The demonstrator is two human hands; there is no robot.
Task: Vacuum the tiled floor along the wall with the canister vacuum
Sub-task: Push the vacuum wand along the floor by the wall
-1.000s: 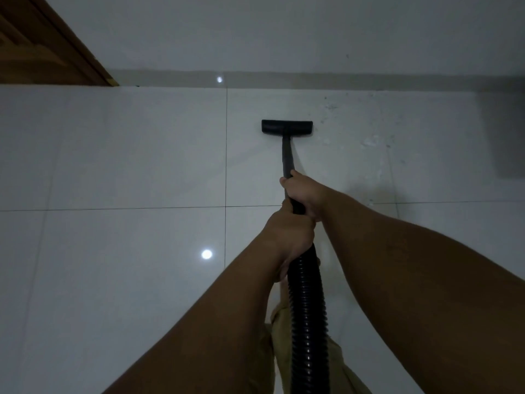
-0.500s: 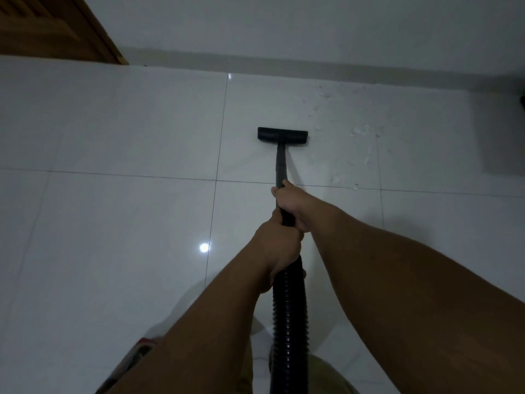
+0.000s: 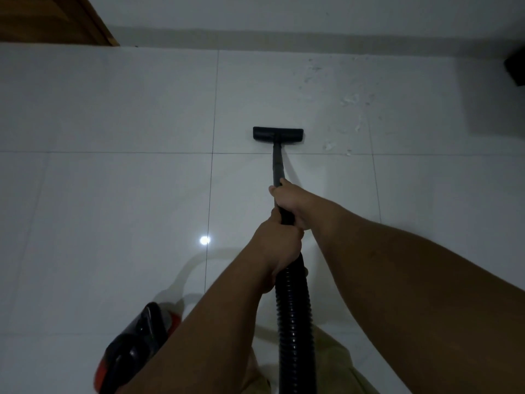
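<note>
The black floor nozzle point(image 3: 278, 135) rests flat on the white tiled floor point(image 3: 127, 109), just beyond a grout line and well short of the wall point(image 3: 284, 12). Its grey wand point(image 3: 277, 166) runs back to my hands. My right hand point(image 3: 289, 199) grips the wand higher up, and my left hand point(image 3: 277, 245) grips it just behind, where the black ribbed hose point(image 3: 294, 322) begins. The red and black canister point(image 3: 136, 345) sits on the floor at the lower left, partly hidden by my left forearm. White debris point(image 3: 350, 102) is scattered to the right of the nozzle.
A wooden door or frame point(image 3: 56, 21) stands at the top left against the wall. A dark object point(image 3: 515, 68) sits at the right edge near the skirting. A ceiling light reflects on the tile point(image 3: 204, 240).
The nozzle has been drawn back from the wall toward me, now near the grout line. The view has shifted back, and the canister has come into sight at the lower left.
</note>
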